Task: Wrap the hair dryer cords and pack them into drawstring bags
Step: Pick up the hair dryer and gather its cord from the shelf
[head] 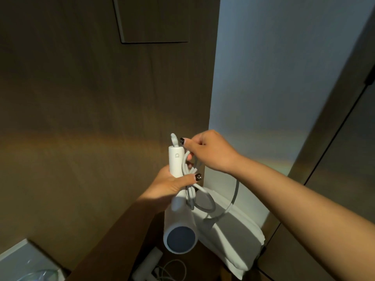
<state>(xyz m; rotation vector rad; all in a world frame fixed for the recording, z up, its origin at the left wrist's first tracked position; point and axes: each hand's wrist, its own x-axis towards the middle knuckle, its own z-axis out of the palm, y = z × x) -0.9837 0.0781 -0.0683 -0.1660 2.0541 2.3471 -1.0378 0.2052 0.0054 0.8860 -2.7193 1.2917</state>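
Dim wood-panelled wall, pale wall

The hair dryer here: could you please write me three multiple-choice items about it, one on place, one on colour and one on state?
1. Where does the cord leave the hair dryer?
A. at the top end of the handle
B. from the round barrel end
C. from the middle of the handle

2. What colour is the dryer's round end cap?
A. red
B. dark blue
C. yellow

3. What state is the cord in?
A. stretched straight to a wall socket
B. fully packed in a bag
C. partly gathered in loops, with one loop hanging loose

Answers:
1 A, the cord comes out above the handle, beside the right hand.
2 B, the cap facing the camera is dark blue against the white body.
3 C, loops lie along the handle under the left hand thumb while a larger loop dangles below.
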